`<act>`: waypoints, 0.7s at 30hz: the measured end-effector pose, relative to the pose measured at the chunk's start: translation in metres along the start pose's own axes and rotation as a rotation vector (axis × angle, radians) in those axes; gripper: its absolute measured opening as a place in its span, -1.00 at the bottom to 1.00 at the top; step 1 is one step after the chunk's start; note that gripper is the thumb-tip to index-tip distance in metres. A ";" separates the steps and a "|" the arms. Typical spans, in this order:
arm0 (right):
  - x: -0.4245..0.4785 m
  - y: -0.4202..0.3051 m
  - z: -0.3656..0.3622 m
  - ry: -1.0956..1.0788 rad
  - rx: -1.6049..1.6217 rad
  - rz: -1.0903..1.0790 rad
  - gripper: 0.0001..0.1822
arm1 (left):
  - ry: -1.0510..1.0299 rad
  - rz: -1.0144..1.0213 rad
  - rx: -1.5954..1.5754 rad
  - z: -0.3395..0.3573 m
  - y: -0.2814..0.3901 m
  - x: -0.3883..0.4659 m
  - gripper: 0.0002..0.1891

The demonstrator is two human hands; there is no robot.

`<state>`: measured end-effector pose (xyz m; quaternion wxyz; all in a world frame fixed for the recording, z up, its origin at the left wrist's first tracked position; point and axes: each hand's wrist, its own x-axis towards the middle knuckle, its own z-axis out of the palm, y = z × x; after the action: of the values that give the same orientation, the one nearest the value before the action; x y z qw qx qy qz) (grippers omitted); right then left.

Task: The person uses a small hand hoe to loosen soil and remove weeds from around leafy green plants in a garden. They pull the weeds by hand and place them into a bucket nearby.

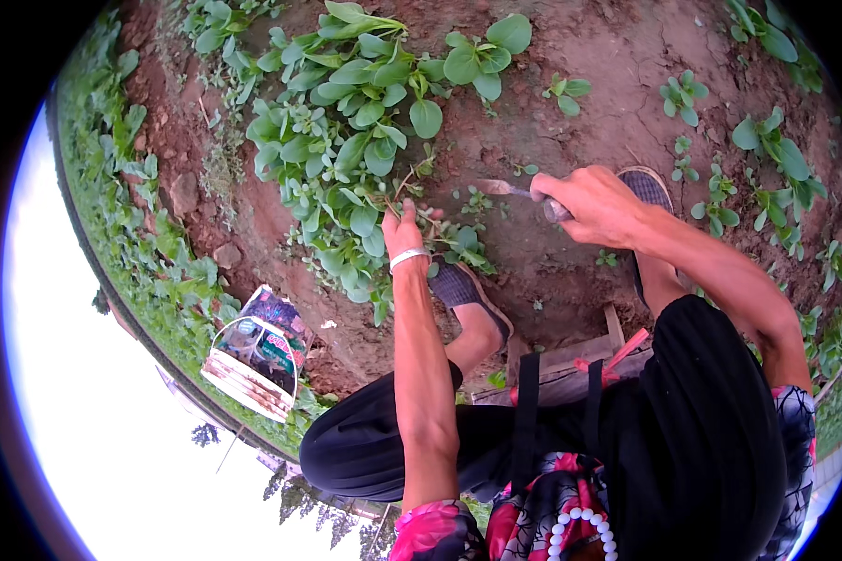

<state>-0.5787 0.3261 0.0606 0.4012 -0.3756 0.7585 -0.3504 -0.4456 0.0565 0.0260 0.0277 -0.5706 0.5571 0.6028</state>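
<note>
My left hand [408,230], with a white bangle at the wrist, is closed around a thin brownish weed stem [401,188]. It hovers at the edge of a dense patch of leafy green seedlings [351,147]. In my right hand [593,207] is a small hand weeding tool with a rounded handle [556,210]. Its narrow metal blade [492,186] points left, towards the left hand, just above the soil. Small weeds [477,202] grow below the blade. The fingers' exact hold on the stem is partly hidden.
Both shoes [466,289] rest on the reddish soil [533,280]. Beneath me is a low wooden stool [565,368]. On the left a white bucket [252,386] holds a printed plastic bag [270,329]. Scattered seedlings [775,144] grow at right; stones [184,193] lie at left.
</note>
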 end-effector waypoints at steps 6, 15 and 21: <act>0.043 -0.011 0.033 0.053 -0.005 -0.085 -0.72 | 0.002 0.184 0.192 0.007 -0.029 0.009 -0.87; -0.016 0.000 -0.031 -0.040 -0.017 0.047 -0.67 | 0.071 0.325 0.829 0.025 -0.035 -0.002 -0.54; -0.032 0.003 -0.024 -0.115 -0.098 0.007 -0.66 | -0.030 0.284 1.100 0.043 -0.045 -0.016 -0.56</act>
<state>-0.5873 0.3601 0.0797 0.4266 -0.4115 0.7517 -0.2892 -0.4381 0.1133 -0.0024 0.2471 -0.3831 0.8599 0.2298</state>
